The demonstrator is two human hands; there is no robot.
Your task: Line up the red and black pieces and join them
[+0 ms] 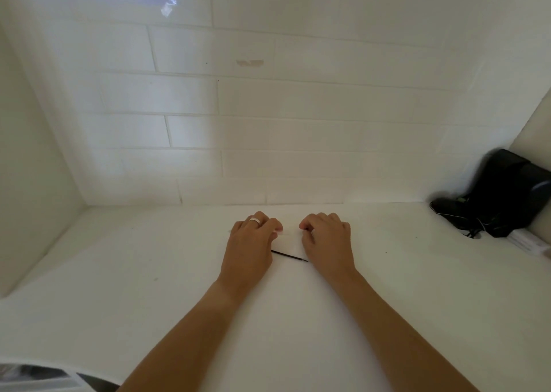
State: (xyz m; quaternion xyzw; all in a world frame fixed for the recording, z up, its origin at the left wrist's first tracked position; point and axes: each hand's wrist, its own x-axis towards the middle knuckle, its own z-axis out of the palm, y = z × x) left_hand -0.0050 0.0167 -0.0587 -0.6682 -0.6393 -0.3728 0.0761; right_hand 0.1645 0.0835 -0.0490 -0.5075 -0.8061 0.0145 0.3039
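Left hand: your left hand (249, 244) rests on the white worktop (119, 272), a ring on one finger, fingers curled down so the tips pinch the left end of a thin pale strip (287, 234).
Right hand: your right hand (326, 239) mirrors it, fingers curled, tips pinching the strip's right end.
Strip: it lies stretched between your two sets of fingertips, close to the worktop; it is white on white, so you cannot tell whether it is paper, tape or thread.
Needle: a thin black needle-like rod (289, 256) lies flat on the worktop just nearer you than the strip, between your hands, its left end running under your left palm.
Step in hand: by the look of it, you are holding the strip taut or smoothing it flat.
Next move: it probably calls for keeping an even pull on both ends and freeing one hand without letting the strip curl.
Surroundings: a white tiled wall (268, 108) stands behind; a black device (504, 195) with cables sits well apart in the far right corner.
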